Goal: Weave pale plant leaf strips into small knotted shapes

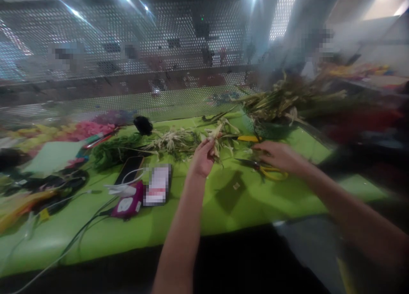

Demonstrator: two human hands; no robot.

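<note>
My left hand (pixel 204 155) is closed on a pale plant stalk (pixel 217 134) with leafy or petal-like ends, held above the green table. My right hand (pixel 271 152) reaches in from the right, its fingers stretched out and slightly bent, with nothing visible in them. Just below it lie yellow-handled scissors (pixel 275 173), blades pointing left. Beyond its fingertips is a yellow-handled tool (pixel 249 138), its other end hidden among plant pieces. A loose pile of pale stalks (pixel 174 139) lies left of my left hand. Motion softens the details.
A green basket (pixel 247 120) heaped with long dry stalks (pixel 281 98) stands at the back right. Green foliage (pixel 110 151), two phones (pixel 159 185), a magenta device (pixel 129 201) and cables lie on the left. A perforated metal screen (pixel 128 34) rises behind the table (pixel 191 219).
</note>
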